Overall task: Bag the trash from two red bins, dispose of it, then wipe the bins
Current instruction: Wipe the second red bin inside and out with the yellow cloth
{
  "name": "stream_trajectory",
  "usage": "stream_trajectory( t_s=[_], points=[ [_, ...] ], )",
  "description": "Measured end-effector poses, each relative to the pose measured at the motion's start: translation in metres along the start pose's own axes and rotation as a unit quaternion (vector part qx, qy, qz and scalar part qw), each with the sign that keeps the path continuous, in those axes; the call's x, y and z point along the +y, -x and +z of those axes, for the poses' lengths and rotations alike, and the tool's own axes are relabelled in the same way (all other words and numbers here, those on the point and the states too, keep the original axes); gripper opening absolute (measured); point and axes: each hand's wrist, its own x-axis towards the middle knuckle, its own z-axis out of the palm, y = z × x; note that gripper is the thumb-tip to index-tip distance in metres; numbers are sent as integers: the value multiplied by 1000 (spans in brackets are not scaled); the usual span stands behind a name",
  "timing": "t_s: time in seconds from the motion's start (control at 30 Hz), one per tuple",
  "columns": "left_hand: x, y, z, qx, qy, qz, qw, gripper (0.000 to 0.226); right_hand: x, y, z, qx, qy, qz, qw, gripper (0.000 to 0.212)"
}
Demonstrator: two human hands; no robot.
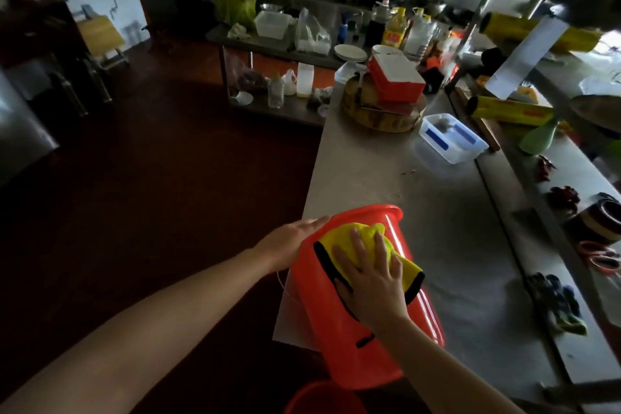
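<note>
Two red bins: tipped bin (336, 339) on the bench (420, 212), second bin (322, 402) below. Your right grip (373, 276) lies flat on one cloth (339, 235), left grip (292, 239) flat too.

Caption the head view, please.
Right hand presses a yellow cloth against a tilted red plastic bin while left hand steadies it.

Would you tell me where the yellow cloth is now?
In the head view, low centre: the yellow cloth lies on the tipped red bin, pressed under the right hand.
</note>
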Motion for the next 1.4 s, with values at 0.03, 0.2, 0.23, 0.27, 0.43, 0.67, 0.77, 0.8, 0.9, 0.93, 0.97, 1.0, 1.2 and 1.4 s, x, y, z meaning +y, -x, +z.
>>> stream_trajectory(
  t_s=[0.03, 0.2, 0.23, 0.27, 0.43, 0.67, 0.77, 0.8, 0.9, 0.93, 0.97, 1.0, 1.2, 1.4],
  points=[
    [3, 4, 2, 15, 28, -23, 999, 47, 0, 1, 0, 0, -2, -4, 1000, 66],
    [21, 20, 8, 61, 96, -79, 990, 63, 1, 7, 0, -1, -2, -26, 1000, 65],
    [22, 22, 9, 65, 103, -89, 989, 63, 2, 7, 1, -2, -4, -29, 1000, 66],
    [23, 23, 9, 69, 108, -99, 987, 62, 2, 7, 1, -3, -3, -32, 999, 66],
    [19, 18, 7, 94, 158, -128, 975, 62, -2, -5, -7, 5, -2, -51, 999, 65],
    [13, 22, 2, 89, 162, -136, 973, 66, 1, -22, -8, -5, -2, -63, 998, 65],
    [16, 19, 1, 82, 173, -120, 974, 67, 23, -24, -7, 7, -39, -28, 999, 63],
    [17, 17, 1, 80, 150, -115, 979, 61, 33, -26, -7, 3, -60, -5, 998, 63],
    [16, 13, 4, 83, 107, -156, 978, 55, 63, -35, -3, -35, -129, 58, 989, 70],
    [18, 11, 4, 87, 131, -190, 969, 64, 71, -37, -1, -50, -158, 79, 983, 73],
    [18, 10, 3, 93, 148, -221, 959, 72, 79, -39, 1, -61, -191, 105, 974, 75],
    [16, 9, 3, 95, 157, -233, 955, 76, 86, -40, 3, -68, -224, 134, 963, 77],
    [17, 7, 4, 80, 135, -205, 966, 77, 107, -30, 12, -91, -318, 197, 923, 73],
    [18, 8, 5, 53, 37, -119, 991, 70, 47, 0, -1, -11, -121, 47, 991, 58]
  ],
)
